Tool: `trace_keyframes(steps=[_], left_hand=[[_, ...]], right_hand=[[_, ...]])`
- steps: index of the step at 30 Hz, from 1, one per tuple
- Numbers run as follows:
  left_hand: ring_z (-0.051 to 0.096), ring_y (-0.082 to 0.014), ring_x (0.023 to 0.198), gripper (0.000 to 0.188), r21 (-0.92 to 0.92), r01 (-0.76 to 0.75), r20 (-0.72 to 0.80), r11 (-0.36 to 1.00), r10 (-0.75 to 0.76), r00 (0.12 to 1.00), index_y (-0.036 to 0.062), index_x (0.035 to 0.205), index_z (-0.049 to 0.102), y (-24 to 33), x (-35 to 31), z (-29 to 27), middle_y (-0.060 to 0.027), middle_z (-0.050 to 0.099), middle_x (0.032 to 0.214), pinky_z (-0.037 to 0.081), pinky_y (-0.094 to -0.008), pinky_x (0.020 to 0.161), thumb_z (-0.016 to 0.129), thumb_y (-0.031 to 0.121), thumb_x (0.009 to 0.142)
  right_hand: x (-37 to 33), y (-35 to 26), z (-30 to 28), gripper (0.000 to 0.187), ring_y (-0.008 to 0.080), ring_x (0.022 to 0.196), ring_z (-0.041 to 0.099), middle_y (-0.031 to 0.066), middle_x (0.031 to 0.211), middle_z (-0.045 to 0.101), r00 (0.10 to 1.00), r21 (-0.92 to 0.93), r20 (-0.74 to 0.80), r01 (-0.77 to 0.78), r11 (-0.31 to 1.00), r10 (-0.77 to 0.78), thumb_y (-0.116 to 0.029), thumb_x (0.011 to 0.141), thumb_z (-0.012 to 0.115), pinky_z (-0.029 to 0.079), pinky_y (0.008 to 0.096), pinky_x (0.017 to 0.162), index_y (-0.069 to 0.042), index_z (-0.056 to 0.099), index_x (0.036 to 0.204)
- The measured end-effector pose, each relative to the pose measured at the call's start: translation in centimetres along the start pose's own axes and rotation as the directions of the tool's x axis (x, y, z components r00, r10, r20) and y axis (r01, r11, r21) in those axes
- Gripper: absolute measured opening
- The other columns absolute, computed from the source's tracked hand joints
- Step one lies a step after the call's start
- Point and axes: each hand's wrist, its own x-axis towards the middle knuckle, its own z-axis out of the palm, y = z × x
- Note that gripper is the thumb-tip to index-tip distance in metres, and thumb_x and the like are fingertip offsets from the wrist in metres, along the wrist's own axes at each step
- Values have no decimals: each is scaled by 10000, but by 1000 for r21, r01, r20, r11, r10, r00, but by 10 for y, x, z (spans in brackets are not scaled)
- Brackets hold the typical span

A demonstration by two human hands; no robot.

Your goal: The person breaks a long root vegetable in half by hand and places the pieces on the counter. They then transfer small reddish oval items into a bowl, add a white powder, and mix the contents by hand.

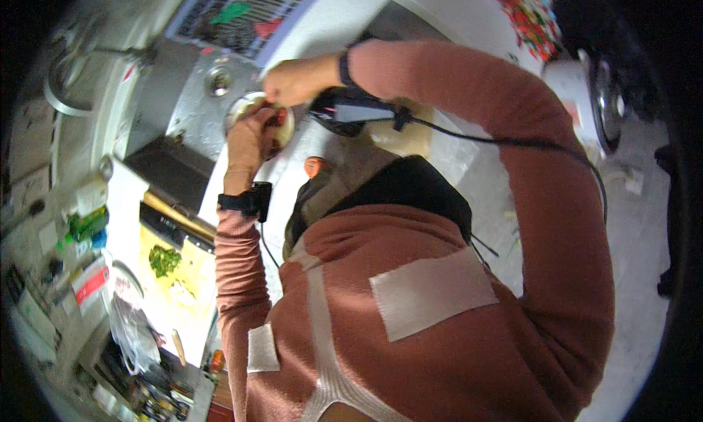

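Over the front edge of the sink is a round, pale bowl (288,132), partly hidden by my hands. My left hand (249,140) is closed at the bowl's near left side, its fingers bent over it. A small red thing (281,116) shows by those fingertips; its kind is unclear. From the right, my right hand (296,83) reaches across to the bowl's far rim. Its fingers are curled, and whatever they pinch is hidden. Dark bands circle both wrists, the left one with a black device (258,201).
The metal sink (192,100) has a round drain (218,80). Left of me, a yellow cutting board (150,255) holds chopped greens (164,261) and a dark-bladed knife (162,226). A plastic bag (133,334) sits nearby. A black cable (498,139) crosses by my right arm.
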Motion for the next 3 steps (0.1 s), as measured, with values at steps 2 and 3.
trace_keyframes(steps=[2, 3], left_hand=[[583, -355, 1297, 388, -115, -90, -52, 989, 84, 995, 149, 1228, 713, -4, -6, -16, -173, 644, 1359, 446, -437, 1112, 745, 164, 842], [540, -343, 1355, 432, -134, -83, -94, 988, 71, 993, 154, 1234, 718, -4, -14, -23, -211, 625, 1374, 421, -427, 1147, 777, 169, 806]], right_hand=[[-2, 2, -7, 138, 224, 760, 682, 154, 795, 727, 995, -27, 55, 81, 996, -79, -58, 744, 592, 518, 410, 750, -74, 728, 759], [14, -8, -13, 138, 224, 760, 682, 154, 795, 727, 991, -25, 52, 125, 992, -124, -58, 744, 592, 518, 410, 750, -74, 728, 759]])
